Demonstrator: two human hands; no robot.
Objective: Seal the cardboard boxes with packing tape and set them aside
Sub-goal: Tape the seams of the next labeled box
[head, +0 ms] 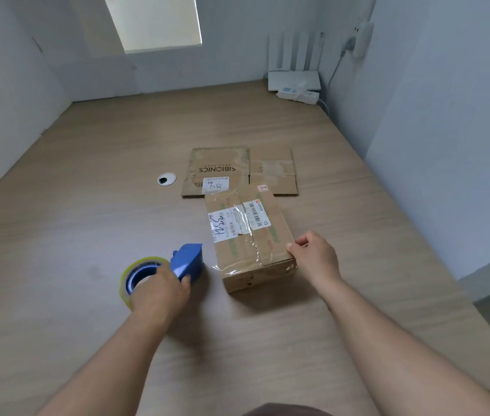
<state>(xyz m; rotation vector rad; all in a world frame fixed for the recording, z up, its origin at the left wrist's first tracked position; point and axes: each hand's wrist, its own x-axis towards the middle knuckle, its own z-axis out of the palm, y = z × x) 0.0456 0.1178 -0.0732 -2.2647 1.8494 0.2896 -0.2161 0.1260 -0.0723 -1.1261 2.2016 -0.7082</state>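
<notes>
Left hand (159, 292) curled round the blue plastic tape dispenser with its clear yellowish tape roll (186, 261), resting on the light wood-grain table (87, 205) just left of the box. Right hand (312, 256) grips the near right corner of the closed brown cardboard box with white shipping labels (246, 241), thumb on the top edge; box sits mid-table, clear tape along its top seam and over the near end. Flattened brown cardboard box (237, 169) lies just behind it, round cable grommet (166, 179) left of that, white router with upright antennas (293, 79) and white power strip (297, 94) in far right corner.
</notes>
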